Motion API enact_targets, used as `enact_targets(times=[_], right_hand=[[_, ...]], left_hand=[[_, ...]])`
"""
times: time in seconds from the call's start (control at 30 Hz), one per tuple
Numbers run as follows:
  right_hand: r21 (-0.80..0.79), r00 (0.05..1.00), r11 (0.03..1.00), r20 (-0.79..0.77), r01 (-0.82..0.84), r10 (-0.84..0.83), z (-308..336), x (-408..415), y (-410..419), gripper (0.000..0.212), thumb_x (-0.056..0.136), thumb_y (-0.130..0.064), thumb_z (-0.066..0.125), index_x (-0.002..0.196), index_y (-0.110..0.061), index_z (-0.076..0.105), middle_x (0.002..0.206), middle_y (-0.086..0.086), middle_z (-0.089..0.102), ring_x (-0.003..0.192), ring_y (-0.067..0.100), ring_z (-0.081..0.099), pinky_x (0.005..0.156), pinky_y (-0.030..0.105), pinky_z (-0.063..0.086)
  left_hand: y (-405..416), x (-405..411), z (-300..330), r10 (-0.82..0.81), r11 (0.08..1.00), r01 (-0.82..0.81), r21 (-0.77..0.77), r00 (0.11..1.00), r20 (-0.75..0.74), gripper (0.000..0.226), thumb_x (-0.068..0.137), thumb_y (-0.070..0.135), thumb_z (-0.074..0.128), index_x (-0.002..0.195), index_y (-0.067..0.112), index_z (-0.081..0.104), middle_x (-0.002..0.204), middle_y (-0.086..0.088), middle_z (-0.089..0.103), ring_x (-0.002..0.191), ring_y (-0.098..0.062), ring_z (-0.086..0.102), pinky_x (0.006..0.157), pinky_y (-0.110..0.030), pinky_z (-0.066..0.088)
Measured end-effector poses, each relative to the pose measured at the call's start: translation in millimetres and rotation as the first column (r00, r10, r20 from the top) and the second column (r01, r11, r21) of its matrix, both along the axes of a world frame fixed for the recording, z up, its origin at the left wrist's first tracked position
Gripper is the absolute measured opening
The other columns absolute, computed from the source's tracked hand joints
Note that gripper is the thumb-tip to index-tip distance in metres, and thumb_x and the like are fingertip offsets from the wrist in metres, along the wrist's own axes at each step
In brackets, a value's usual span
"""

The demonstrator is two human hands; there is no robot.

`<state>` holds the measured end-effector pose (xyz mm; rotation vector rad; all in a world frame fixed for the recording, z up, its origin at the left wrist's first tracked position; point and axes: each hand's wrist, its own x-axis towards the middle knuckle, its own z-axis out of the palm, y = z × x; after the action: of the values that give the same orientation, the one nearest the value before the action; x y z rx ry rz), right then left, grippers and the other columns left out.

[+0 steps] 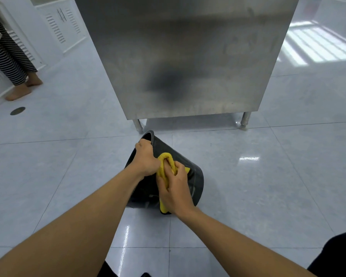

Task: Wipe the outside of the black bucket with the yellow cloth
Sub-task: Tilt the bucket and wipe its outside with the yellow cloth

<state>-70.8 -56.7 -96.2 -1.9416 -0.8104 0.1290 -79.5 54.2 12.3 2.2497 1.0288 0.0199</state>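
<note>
The black bucket [196, 176] lies tilted on the tiled floor, its rim pointing away from me toward the steel cabinet. My left hand [146, 158] grips the rim at the upper left. My right hand [175, 188] presses the bunched yellow cloth [164, 162] against the bucket's outer wall, fingers folded into it. Part of the cloth hangs below my right palm. Both hands hide much of the bucket's side.
A tall stainless steel cabinet [188, 56] on short legs stands just beyond the bucket. A barefoot person in striped trousers [8, 56] stands at the far left by white louvred cupboards. A round floor drain [17, 110] sits on the left. Glossy grey tiles surround me.
</note>
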Motion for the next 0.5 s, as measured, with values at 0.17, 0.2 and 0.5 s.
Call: enact_targets(times=[0.17, 0.2, 0.5], right_hand=[[-0.344, 0.985, 0.934, -0.096, 0.101, -0.142, -34.1, 19.3, -22.3, 0.054, 0.104, -0.043, 0.031, 0.156, -0.029, 0.025, 0.153, 0.007, 0.022, 0.136, 0.035, 0.023, 0.112, 0.045, 0.03], [-0.385, 0.975, 0.917, -0.139, 0.107, -0.173, -39.0, 23.4, -26.8, 0.054, 0.105, -0.043, 0.03, 0.156, -0.029, 0.023, 0.152, 0.01, 0.022, 0.135, 0.038, 0.025, 0.112, 0.046, 0.029], [-0.332, 0.911, 0.917, -0.265, 0.221, -0.315, -45.0, 30.7, -32.6, 0.041, 0.106, -0.035, 0.03, 0.142, -0.018, 0.042, 0.128, 0.011, 0.041, 0.099, 0.026, 0.054, 0.092, 0.034, 0.046]], left_hand=[[0.7, -3.9, -3.0, -0.056, 0.996, 0.06, 0.063, 0.997, -0.061, 0.065, 0.095, 0.003, 0.045, 0.153, 0.017, 0.018, 0.123, -0.019, 0.056, 0.097, -0.03, 0.058, 0.086, -0.042, 0.052], [1.0, -5.5, -4.1, -0.062, 0.995, 0.07, 0.074, 0.993, -0.105, 0.069, 0.099, 0.009, 0.041, 0.157, 0.024, 0.007, 0.117, -0.017, 0.059, 0.092, -0.028, 0.061, 0.086, -0.044, 0.053], [-11.8, -1.0, -7.4, 0.0, 0.985, 0.009, -0.173, 0.998, 0.055, 0.065, 0.105, 0.017, 0.033, 0.156, 0.039, 0.0, 0.143, -0.012, 0.049, 0.087, -0.017, 0.059, 0.08, -0.031, 0.046]])
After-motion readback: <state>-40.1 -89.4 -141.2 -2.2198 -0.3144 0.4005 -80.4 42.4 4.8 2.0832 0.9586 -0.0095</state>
